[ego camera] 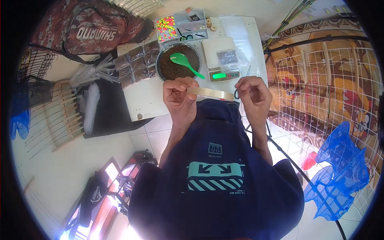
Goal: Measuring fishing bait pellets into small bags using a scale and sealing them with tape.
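Note:
My left hand [181, 97] grips a roll of clear adhesive tape [211, 93] by one end, held edge-on above the front of the white table [156, 100]. At the roll's other side is my right hand [256, 93], its thumb and fingertips drawn together; whether a strip of tape is pinched there is too small to tell. Partly hidden behind that hand are scissors, with a dark handle loop [236, 94] and a blade [249, 70] showing. Beyond the hands, a filled plastic bag [228, 58] rests on a digital scale [211, 54] with a lit green display.
A bowl of brown pellets [168, 67] holds a green spoon [183, 61]. Left of it lie several filled bags [136, 64]. Behind stands a compartment box [181, 25] with colourful small pieces. Clear plastic bags [237, 30] lie at the back right; a wire rack [318, 90] and blue nets [339, 177] flank the right.

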Tool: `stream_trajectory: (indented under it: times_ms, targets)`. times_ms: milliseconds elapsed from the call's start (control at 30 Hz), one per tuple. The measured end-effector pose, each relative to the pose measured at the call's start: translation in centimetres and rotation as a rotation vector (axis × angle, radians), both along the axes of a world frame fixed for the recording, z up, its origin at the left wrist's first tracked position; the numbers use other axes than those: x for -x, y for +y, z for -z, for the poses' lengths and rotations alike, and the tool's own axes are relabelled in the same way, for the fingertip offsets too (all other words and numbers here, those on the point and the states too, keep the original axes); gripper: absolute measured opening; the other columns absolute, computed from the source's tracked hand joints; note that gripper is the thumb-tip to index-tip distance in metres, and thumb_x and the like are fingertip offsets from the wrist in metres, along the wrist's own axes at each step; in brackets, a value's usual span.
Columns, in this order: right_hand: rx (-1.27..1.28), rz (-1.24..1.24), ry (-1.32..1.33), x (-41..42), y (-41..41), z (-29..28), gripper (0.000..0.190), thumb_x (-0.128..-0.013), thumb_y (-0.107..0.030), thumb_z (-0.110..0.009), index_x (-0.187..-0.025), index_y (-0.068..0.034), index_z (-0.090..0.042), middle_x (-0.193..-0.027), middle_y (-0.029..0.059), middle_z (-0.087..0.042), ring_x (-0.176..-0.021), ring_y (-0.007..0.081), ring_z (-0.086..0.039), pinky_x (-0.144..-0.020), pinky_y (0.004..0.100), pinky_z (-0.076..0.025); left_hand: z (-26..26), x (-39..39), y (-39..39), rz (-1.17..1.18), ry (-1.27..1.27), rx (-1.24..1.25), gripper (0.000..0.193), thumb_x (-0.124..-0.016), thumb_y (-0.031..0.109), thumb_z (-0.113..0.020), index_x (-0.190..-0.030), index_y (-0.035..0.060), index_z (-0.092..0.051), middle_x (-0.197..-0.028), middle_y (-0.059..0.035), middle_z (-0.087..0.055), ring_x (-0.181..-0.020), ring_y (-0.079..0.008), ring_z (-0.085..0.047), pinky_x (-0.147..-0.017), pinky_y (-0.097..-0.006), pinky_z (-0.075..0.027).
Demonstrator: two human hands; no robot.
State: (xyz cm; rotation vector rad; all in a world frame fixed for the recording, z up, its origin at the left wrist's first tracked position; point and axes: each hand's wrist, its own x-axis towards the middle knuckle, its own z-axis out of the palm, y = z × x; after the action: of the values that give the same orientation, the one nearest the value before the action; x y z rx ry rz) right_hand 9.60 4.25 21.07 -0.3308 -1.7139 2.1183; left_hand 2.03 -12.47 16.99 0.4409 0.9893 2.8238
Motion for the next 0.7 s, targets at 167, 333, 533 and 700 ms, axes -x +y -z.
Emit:
stream_trajectory:
  times_ms: [167, 333, 533, 700]
  targets:
    - [-0.1, 0.009, -0.1, 0.0, -0.2, -0.8, 0.009, -0.088, 0.007, -0.056, -0.093, 0.003, -0.062, -0.091, 0.0083, -0.063, -0.09, 0.0134, -0.061, -0.075, 0.024, -0.046, 0.1, -0.1, 0.0, -0.003, 0.014, 0.017, 0.027, -0.086, 0.007, -0.071, -0.104, 0.0039, -0.052, -0.098, -0.0118, -0.059, -0.09, -0.0195, -0.057, -0.081, -0.0326, -0.047]
    - [-0.146, 0.002, -0.071, -0.2, 0.0, -0.7, 0.015, -0.092, 0.001, -0.046, -0.088, 0.003, -0.06, -0.081, 0.0072, -0.061, -0.078, 0.0119, -0.058, -0.07, 0.0236, -0.044, 0.0, -0.1, 0.2, 0.002, 0.022, -0.002, 0.025, -0.087, 0.008, -0.07, -0.105, 0.0019, -0.054, -0.101, -0.0134, -0.059, -0.09, -0.0193, -0.057, -0.08, -0.0317, -0.047]
    - [-0.124, 0.027, -0.011, 0.0, -0.2, -0.2, 0.015, -0.084, 0.001, -0.036, -0.074, 0.0, -0.047, -0.07, 0.008, -0.053, -0.064, 0.0128, -0.048, -0.064, 0.0259, -0.041, -0.1, -0.1, -0.2, -0.021, 0.064, 0.09, 0.022, -0.086, 0.004, -0.069, -0.103, 0.0012, -0.056, -0.102, -0.0138, -0.059, -0.09, -0.0199, -0.059, -0.081, -0.032, -0.048]
    - [-0.079, -0.018, -0.017, -0.2, 0.0, 0.1, 0.012, -0.08, -0.005, -0.035, -0.074, -0.001, -0.045, -0.069, 0.0094, -0.052, -0.063, 0.0143, -0.048, -0.062, 0.0268, -0.041, -1.1, 0.2, -0.4, -0.086, 0.27, 0.373, 0.029, -0.077, -0.003, -0.075, -0.1, 0.0007, -0.057, -0.095, -0.0147, -0.062, -0.089, -0.0225, -0.06, -0.077, -0.033, -0.048]
